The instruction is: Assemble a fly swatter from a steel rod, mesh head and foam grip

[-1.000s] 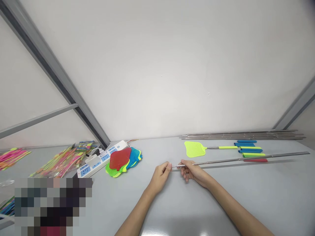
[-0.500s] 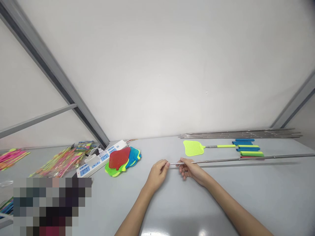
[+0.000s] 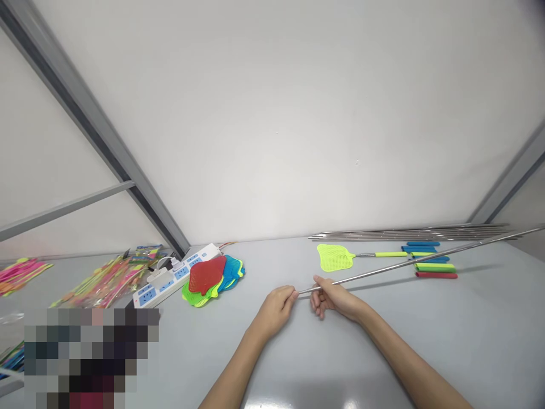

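A long thin telescopic metal rod point(image 3: 395, 265) slants up from my hands past the right edge of the picture. My left hand point(image 3: 279, 307) is closed on its narrow left end and hides the tip. My right hand point(image 3: 334, 298) grips the rod a little further right, thumb on top and the lower fingers loosely curled. Behind the rod lies a yellow-green fly swatter point(image 3: 336, 258) with its handle to the right. Foam sleeves, among them a red sleeve point(image 3: 436, 275) and a blue sleeve point(image 3: 423, 244), lie beneath the rod's right part.
Loose swatter heads, a red one point(image 3: 207, 274) on top, lie left of my hands beside a white power strip point(image 3: 176, 275). Metal rods point(image 3: 413, 233) lie along the wall. Bagged colourful swatters point(image 3: 114, 278) and a blurred-out patch are at left.
The rod's right end has swung up and away from the table, so the rod now slants more steeply. My hands have dropped slightly, still on the rod. The red sleeve shows fully.
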A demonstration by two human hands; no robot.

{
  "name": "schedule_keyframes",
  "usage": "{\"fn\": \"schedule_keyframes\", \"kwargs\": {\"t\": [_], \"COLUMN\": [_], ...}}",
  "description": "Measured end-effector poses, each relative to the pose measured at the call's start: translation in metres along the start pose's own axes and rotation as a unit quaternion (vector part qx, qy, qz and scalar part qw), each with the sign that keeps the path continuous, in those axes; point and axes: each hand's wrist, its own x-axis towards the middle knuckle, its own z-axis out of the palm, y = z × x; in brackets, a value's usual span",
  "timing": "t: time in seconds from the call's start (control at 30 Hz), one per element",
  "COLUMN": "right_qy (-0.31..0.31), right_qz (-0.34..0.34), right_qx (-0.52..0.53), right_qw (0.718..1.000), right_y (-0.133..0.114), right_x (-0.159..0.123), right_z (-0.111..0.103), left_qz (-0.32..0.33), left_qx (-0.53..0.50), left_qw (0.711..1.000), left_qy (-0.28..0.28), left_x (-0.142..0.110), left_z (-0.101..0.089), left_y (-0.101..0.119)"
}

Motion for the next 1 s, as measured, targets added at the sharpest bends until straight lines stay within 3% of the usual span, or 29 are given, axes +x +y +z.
{"fn": "schedule_keyframes", "kwargs": {"t": [0.3,1.0], "right_qy": [-0.061,-0.054], "right_qz": [0.02,0.009], "right_qx": [-0.024,-0.08], "right_qw": [0.998,0.995], "right_y": [-0.003,-0.006], "right_x": [-0.005,-0.006], "right_z": [-0.003,0.003], "left_qz": [0.0,0.002], "left_qx": [-0.007,-0.042], "left_qw": [1.0,0.999], "left_qy": [-0.006,-0.009], "left_x": [-0.003,-0.003], "left_z": [0.005,0.008], "left_y": [0.0,0.003]}}
